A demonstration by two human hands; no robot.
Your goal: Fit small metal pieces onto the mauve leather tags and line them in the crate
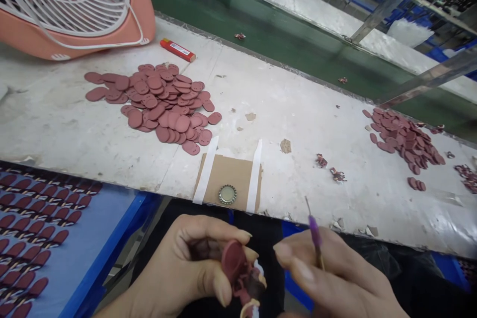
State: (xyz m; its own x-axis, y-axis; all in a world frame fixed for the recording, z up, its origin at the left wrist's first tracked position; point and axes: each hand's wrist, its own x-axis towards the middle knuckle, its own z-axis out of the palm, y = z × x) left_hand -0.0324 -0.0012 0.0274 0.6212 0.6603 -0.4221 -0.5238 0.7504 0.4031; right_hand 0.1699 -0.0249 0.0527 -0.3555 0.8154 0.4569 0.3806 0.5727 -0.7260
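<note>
My left hand (192, 256) pinches a figurine (255, 282), my right hand (341, 273) a purple tool (315, 232); assembled-looking pieces (31, 238) line the tray (87, 243), many loose ovals (171, 104) seem left.

One head-worn camera looks forward and down from head height (tilted, so the counter (257, 89) slopes down rightward), with the left hand (194, 258) and right hand (339, 278) close at the bottom, the green strip (290, 42) farther off
</note>
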